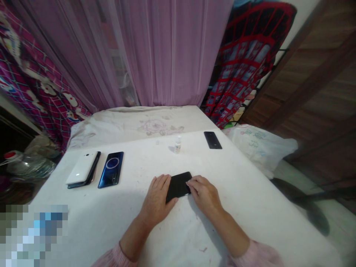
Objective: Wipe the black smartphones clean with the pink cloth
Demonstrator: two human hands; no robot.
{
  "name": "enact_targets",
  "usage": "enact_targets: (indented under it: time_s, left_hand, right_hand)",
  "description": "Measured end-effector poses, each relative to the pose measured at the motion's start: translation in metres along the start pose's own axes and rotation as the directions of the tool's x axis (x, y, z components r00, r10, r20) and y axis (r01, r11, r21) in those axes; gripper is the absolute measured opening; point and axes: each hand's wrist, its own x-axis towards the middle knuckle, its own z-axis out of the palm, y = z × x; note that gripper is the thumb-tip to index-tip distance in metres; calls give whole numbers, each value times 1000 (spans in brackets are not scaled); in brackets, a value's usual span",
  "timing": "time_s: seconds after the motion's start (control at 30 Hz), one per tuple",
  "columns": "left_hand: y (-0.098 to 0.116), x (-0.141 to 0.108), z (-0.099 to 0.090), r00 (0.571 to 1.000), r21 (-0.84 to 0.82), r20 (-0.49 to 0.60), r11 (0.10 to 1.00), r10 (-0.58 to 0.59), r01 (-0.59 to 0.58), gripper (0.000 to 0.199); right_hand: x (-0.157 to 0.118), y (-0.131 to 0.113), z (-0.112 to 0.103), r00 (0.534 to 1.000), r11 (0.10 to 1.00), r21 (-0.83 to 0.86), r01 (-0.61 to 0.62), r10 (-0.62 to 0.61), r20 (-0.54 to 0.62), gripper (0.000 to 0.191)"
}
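Note:
A black smartphone [179, 185] lies on the white-covered table in front of me, its dark face up. My left hand [158, 196] grips its left end, fingers along the far side and thumb at the near edge. Over the right end, my right hand [204, 193] has its fingertips pinched together against the phone's surface. Whatever may be between those fingertips is too small to make out. Beyond the phone stands a small white bottle [177, 145], upright.
To the left lie a blue smartphone [111, 170] and a stack topped by a white phone [83, 168]. Another dark phone [213, 140] rests near the right edge. A plastic bag [258, 146] is beside the table at right, and a large clear bottle [27, 165] at left.

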Motion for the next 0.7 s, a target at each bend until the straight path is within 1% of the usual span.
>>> enact_targets:
  time_s: [0.13, 0.23, 0.3, 0.4, 0.47, 0.53, 0.6, 0.7]
  left_hand:
    - [0, 0, -2, 1000, -2, 18, 1000, -9, 9, 64]
    - [1, 1, -2, 1000, -1, 25, 1000, -19, 19, 64]
    - [1, 0, -1, 1000, -3, 14, 1000, -16, 16, 64]
    - [3, 0, -2, 1000, -12, 13, 1000, -17, 17, 64]
    - [6, 0, -6, 999, -20, 42, 999, -31, 32, 65]
    - [10, 0, -11, 995, -28, 79, 998, -62, 65, 67]
    - [14, 1, -15, 990, -42, 122, 996, -76, 82, 70]
    - [17, 2, -19, 985, -64, 135, 991, -112, 121, 73]
  right_hand:
    - [31, -3, 10, 1000, 1000, -11, 0, 0, -1, 23]
    - [38, -4, 13, 1000, 1000, -14, -5, 5, -5, 24]
    - [32, -4, 11, 1000, 1000, -12, -5, 5, -14, 24]
    - [10, -2, 7, 999, 1000, 14, 8, -7, -33, 25]
    - [-8, 0, 5, 999, 998, 53, 34, -31, -41, 27]
    - [-20, 5, 6, 998, 997, 77, 29, -25, -55, 29]
    - [-24, 12, 10, 997, 995, 86, 46, -41, -63, 29]
    - [-12, 21, 19, 995, 995, 66, 73, -69, -66, 29]
